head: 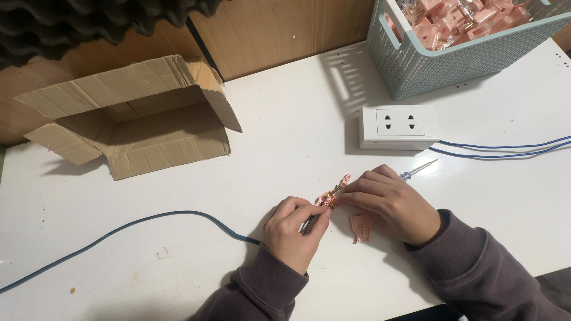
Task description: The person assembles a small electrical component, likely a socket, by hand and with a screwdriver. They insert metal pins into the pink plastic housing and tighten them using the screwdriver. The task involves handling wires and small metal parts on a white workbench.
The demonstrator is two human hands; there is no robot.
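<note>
open cardboard box far left on the white tabletop, blue cable trailing toward the left hand — grip pinching the pink plug half at centre. right hand steadying it, fingers pressed together, screwdriver beneath. loose pink cover just beside — wall socket, basket beyond.

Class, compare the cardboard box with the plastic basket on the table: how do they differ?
The cardboard box is brown, lies on its side with flaps open, and looks empty inside; the plastic basket is pale blue-green, stands upright, and holds many pink parts. The box has plain solid walls; the basket's walls are woven-patterned with a handle slot. Both rest on the white table, untouched by either hand.
</note>
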